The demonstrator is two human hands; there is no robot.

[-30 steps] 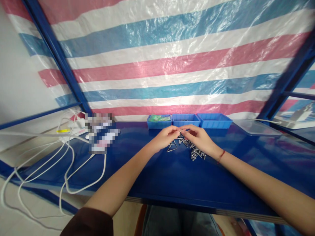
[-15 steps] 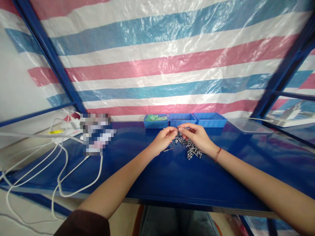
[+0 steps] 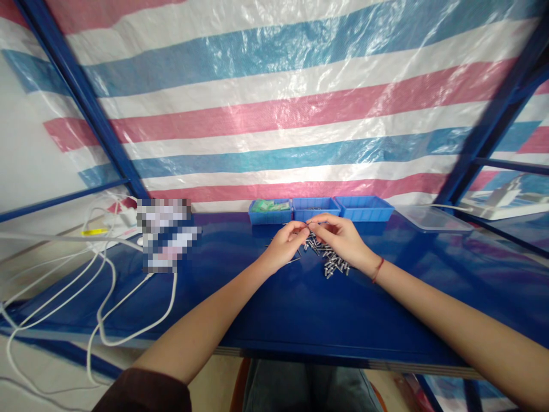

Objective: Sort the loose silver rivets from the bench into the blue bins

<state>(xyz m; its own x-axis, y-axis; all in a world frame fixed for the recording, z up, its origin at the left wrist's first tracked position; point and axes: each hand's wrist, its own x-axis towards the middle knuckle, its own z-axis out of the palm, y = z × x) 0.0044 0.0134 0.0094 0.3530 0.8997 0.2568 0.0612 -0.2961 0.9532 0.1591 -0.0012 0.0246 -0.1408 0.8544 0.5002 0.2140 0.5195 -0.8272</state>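
A heap of small silver metal pins (image 3: 330,260) lies on the blue table (image 3: 300,303), just in front of three blue bins. My left hand (image 3: 285,246) and my right hand (image 3: 338,237) meet above the heap's far end. Both are closed in a pinch, fingertips touching around a small metal piece too tiny to name. A red cord circles my right wrist. Loose thin pins lie beside my left hand.
Three blue bins (image 3: 319,209) line the table's back edge; the left one holds green items. A clear plastic lid (image 3: 433,220) lies at the right. White cables (image 3: 107,286) trail off the left edge. A striped tarp hangs behind, framed by blue posts.
The two hands stay pinched together over the heap, with only small finger shifts. The view has drifted slightly.
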